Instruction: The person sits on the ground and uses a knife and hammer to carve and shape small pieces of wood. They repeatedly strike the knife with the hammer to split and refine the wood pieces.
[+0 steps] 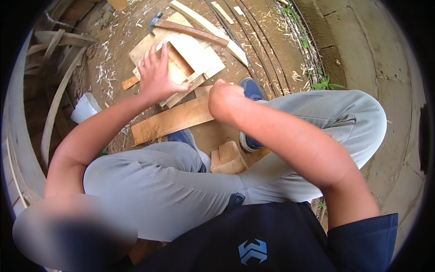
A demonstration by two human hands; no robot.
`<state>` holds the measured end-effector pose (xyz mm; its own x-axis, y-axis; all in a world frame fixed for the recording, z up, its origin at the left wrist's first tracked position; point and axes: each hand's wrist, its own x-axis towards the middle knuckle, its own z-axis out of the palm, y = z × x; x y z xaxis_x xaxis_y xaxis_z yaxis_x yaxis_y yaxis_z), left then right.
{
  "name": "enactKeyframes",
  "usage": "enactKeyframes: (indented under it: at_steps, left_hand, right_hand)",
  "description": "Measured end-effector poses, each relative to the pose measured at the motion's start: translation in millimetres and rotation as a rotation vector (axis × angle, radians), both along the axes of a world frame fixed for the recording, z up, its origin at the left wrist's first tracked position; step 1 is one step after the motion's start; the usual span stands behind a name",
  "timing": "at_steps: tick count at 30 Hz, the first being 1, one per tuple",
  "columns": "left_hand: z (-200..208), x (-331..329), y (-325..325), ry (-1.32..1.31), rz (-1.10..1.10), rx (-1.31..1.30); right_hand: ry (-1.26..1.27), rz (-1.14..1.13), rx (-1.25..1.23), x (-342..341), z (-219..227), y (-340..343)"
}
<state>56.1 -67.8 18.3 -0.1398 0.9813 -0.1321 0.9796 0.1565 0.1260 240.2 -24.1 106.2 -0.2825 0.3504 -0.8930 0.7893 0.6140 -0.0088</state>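
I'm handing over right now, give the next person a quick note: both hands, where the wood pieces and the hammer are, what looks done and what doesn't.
Left hand: open, fingers spread, pressing flat on the small wooden frame on the dirt.
Right hand: closed in a fist beside the frame's near corner; whether it holds anything is hidden.
Hammer: lying untouched beyond the frame.
Long plank lies under the frame's near edge; wood block sits between the legs.
Done: frame partly assembled. Left: cannot tell which joints remain.

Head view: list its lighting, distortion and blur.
Head view: even daylight with soft shadows and no glare; fisheye bends the curved planks at the left rim, with black corners; a blurred oval covers the lower left; the left hand and hammer are sharp.
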Motion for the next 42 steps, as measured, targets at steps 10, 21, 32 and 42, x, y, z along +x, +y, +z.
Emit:
enactKeyframes:
  at_steps: [10, 21, 32, 42]
  left_hand:
    - [5, 0, -1, 0.057, 0.009, -0.022]
    - [9, 3, 3, 0.053, -0.01, -0.038]
    - [8, 3, 3, 0.029, -0.024, -0.019]
    - [7, 6, 2, 0.04, -0.026, -0.011]
  right_hand:
    - [-0.039, 0.003, -0.064, 6, -16, -2]
    - [-0.128, -0.204, 0.161, -1, -57, -35]
    - [-0.143, -0.153, 0.089, -3, -54, -27]
    - [-0.13, 0.109, -0.192, -22, -19, 7]
